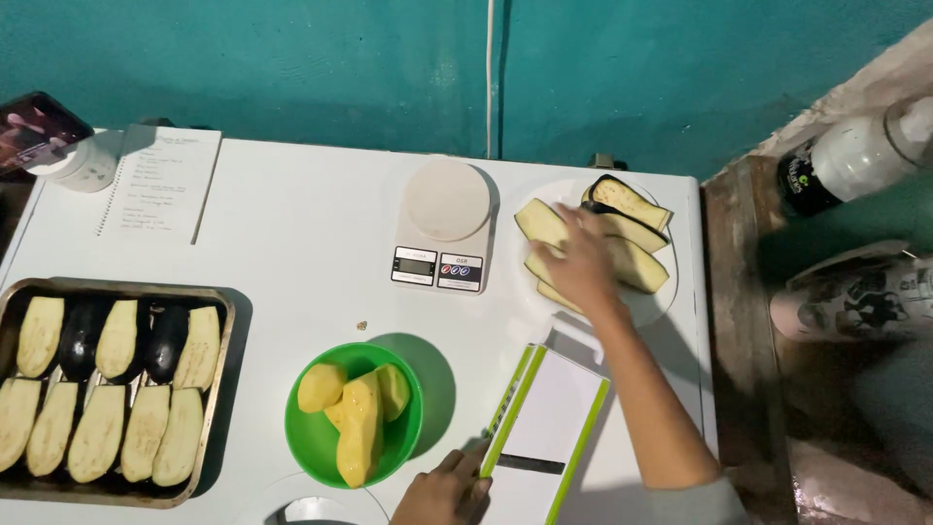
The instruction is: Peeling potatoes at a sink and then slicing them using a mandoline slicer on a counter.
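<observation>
White worktop (292, 253) against a teal wall carries everything. Nearest, the left hand (447, 491) rests its curled grip on the mandoline slicer (544, 428), beside a green bowl of potatoes (355, 413). Farther off, the right hand (578, 258) lies with fingers spread flat on eggplant slices (632, 228) on a white plate (661, 306), just right of a kitchen scale (442, 224).
</observation>
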